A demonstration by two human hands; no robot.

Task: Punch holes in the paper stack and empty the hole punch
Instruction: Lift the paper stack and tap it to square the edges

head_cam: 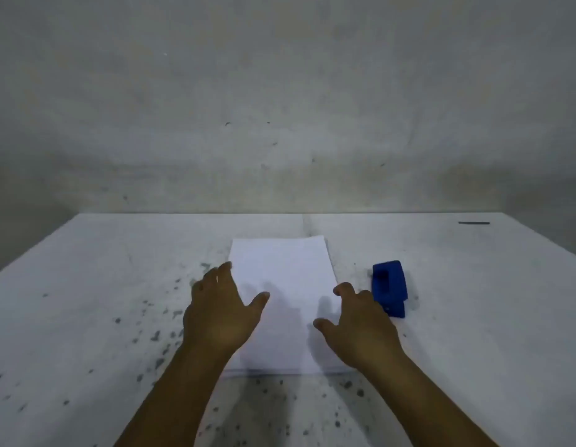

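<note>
A white paper stack [285, 279] lies flat in the middle of the table, its long side running away from me. A blue hole punch [389, 287] sits on the table just right of the stack. My left hand [220, 312] hovers over the stack's left edge, fingers spread, holding nothing. My right hand [360, 324] hovers over the stack's right edge, fingers apart and empty, its knuckles close to the punch's near end. Both forearms cover the stack's near corners.
The white table [86, 285] is speckled with dark spots, mostly left of and in front of the stack. A thin dark strip [474, 222] lies at the far right. A grey wall [280, 108] stands behind the table's far edge.
</note>
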